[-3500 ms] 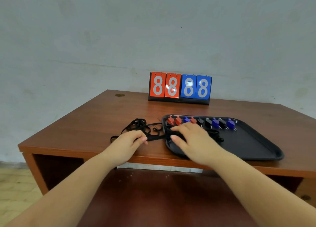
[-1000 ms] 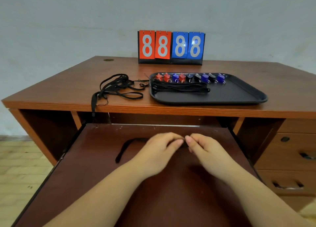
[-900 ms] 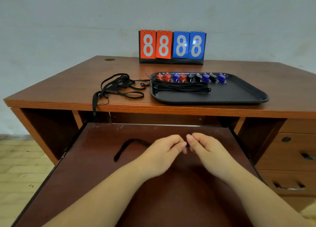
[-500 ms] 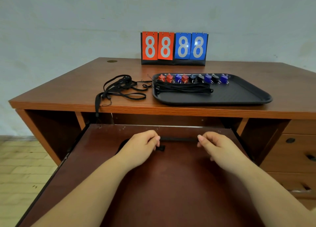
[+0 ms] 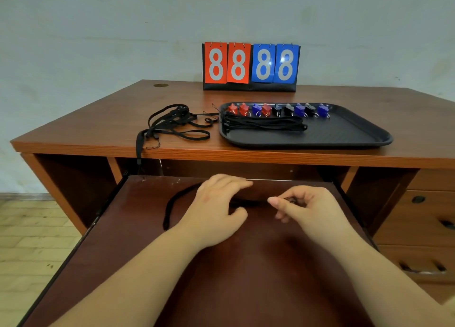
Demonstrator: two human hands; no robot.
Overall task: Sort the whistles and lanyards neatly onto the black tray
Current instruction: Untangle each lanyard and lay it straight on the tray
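Note:
A black lanyard (image 5: pixel 169 209) lies on the pull-out shelf (image 5: pixel 246 277) below the desk top. My left hand (image 5: pixel 216 208) lies over its middle, the strap coming out between thumb and fingers. My right hand (image 5: pixel 310 208) pinches the strap's end near its clip. On the desk, the black tray (image 5: pixel 369 139) carries a row of red, blue and black whistles (image 5: pixel 278 110) along its far edge. A straightened bundle of lanyards (image 5: pixel 266 125) lies in front of them. A tangled pile of lanyards (image 5: pixel 177 122) lies left of the tray.
One strap (image 5: pixel 139 152) from the pile hangs over the desk's front edge. A flip scoreboard (image 5: pixel 251 66) reading 8888 stands at the back of the desk. Desk drawers (image 5: pixel 418 216) are to the right of the shelf.
My hands left the tray and dropped to the pull-out shelf with one lanyard. They stretched it apart, and now the left hand has slid right, closer to the right hand.

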